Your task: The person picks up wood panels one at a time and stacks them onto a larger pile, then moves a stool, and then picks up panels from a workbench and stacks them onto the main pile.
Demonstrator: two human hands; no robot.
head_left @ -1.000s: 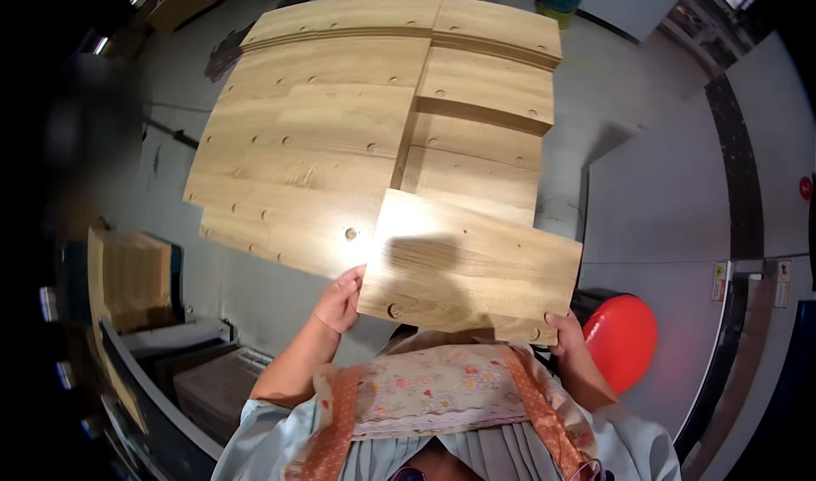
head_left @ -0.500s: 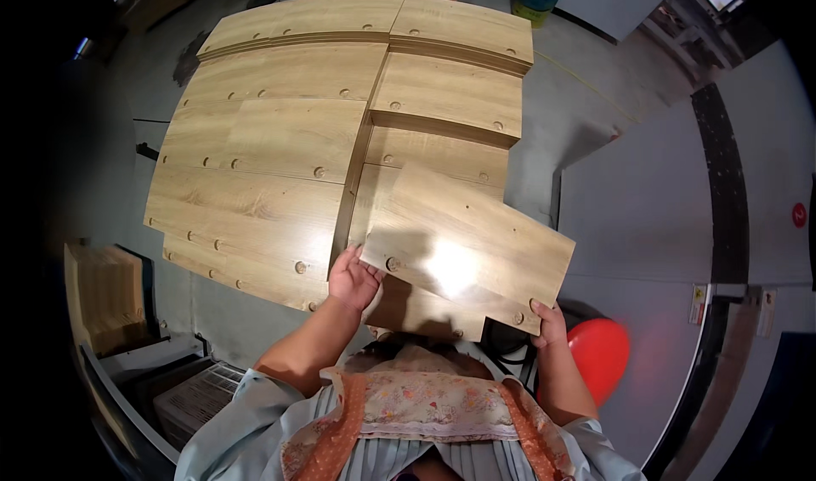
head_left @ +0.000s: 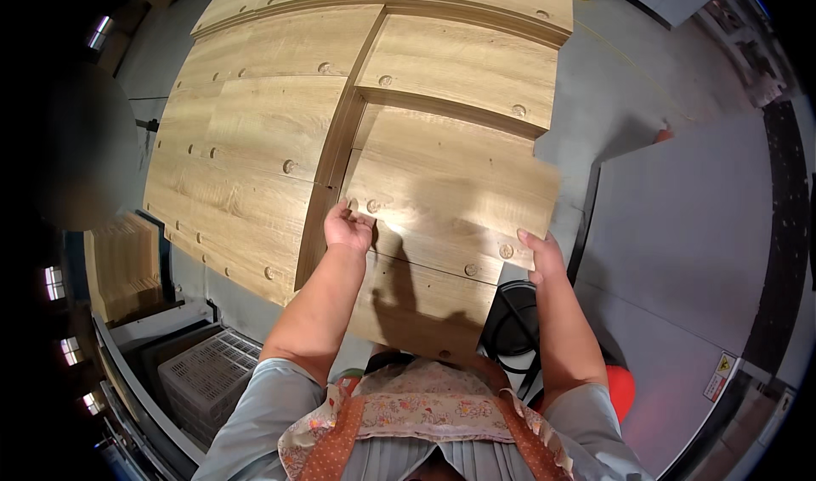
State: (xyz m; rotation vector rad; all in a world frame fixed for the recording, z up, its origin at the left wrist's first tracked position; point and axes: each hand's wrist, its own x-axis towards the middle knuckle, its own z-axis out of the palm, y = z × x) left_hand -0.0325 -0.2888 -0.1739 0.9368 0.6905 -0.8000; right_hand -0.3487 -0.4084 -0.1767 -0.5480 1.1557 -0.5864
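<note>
A light wood-grain board with two round holes along its near edge lies low over the right-hand stacks, slightly skewed. My left hand is closed at its near left corner, fingertips at the edge. My right hand grips the near right corner, thumb on top and the other fingers mostly hidden below. Under and nearer than it, another board of the same kind lies in shadow. A taller stack of matching boards rises just left of my left hand.
More stacked boards stand beyond, higher than the near right ones. At the right is a grey cabinet, with a red rounded object by my right forearm. A plastic crate and upright panels stand at the left.
Both hands have carried the board away from me and lowered it onto the right-hand stacks, turning it closer to square with them. The view has shifted too.
</note>
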